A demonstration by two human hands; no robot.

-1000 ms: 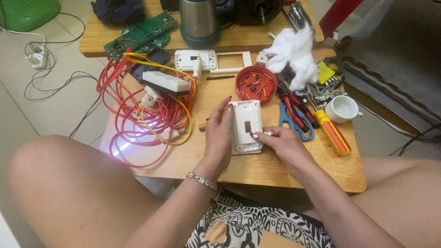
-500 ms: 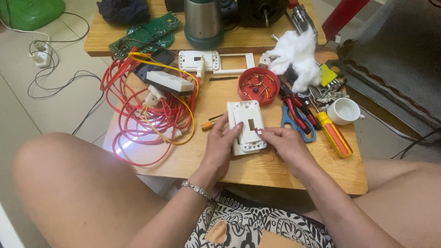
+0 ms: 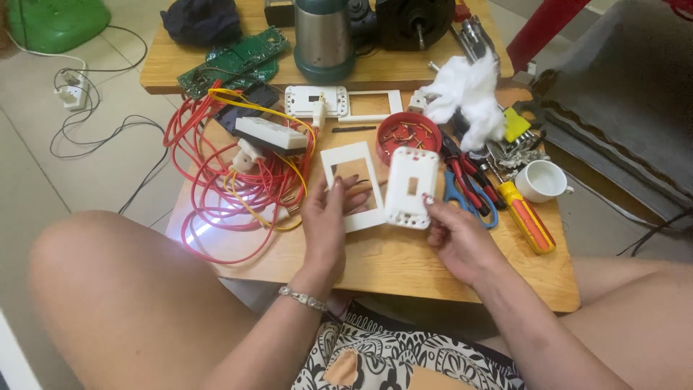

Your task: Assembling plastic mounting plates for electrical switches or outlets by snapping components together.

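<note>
frame [image 3: 355, 186] now lifted off plate [image 3: 410, 189] | red bowl [image 3: 408, 136]: screws

A: Are any packages, labels, signs or screens showing here?
B: None are showing anywhere, from 12 o'clock round to 6 o'clock.
A: So 0 of each?
B: Yes, 0 are appearing on the table.

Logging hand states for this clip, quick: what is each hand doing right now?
Left hand: closed on the white frame cover, lifted off the table.
Right hand: holding the white switch plate by its lower edge with the fingertips.
</note>
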